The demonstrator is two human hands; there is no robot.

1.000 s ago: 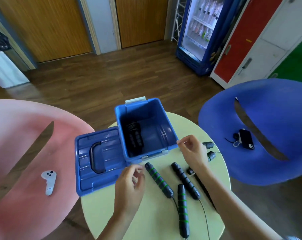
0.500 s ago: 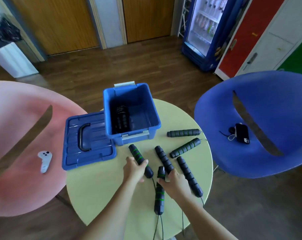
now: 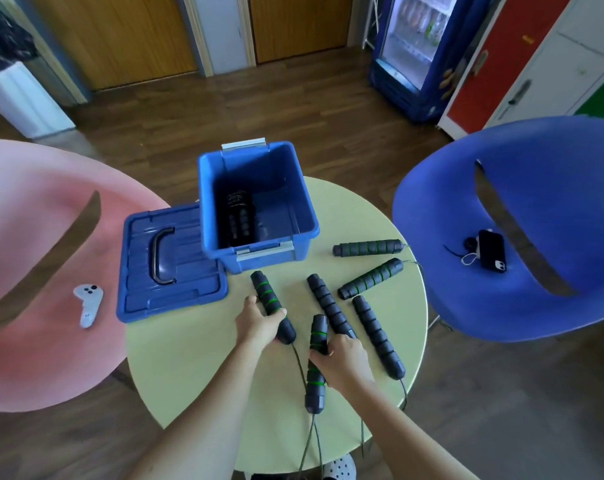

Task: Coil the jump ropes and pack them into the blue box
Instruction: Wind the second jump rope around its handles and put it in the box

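Hands first: your right hand [image 3: 343,358] curls round the near striped handle [image 3: 317,382], your left hand [image 3: 259,323] round the far striped handle [image 3: 266,294]. Four loose handles [image 3: 331,306] lie just beyond on the table [image 3: 189,358]. Farther back the blue box [image 3: 309,216] stands open, one coiled rope [image 3: 240,216] inside.

Six black ribbed foam jump-rope handles [image 3: 378,337] on the round pale-green surface [image 3: 189,358]; one coiled black rope bundle [image 3: 240,216]; one blue plastic box [image 3: 269,263]; one blue lid [image 3: 189,282]; two moulded chairs [image 3: 535,237]; one white controller [image 3: 87,303]; one black phone [image 3: 492,251].
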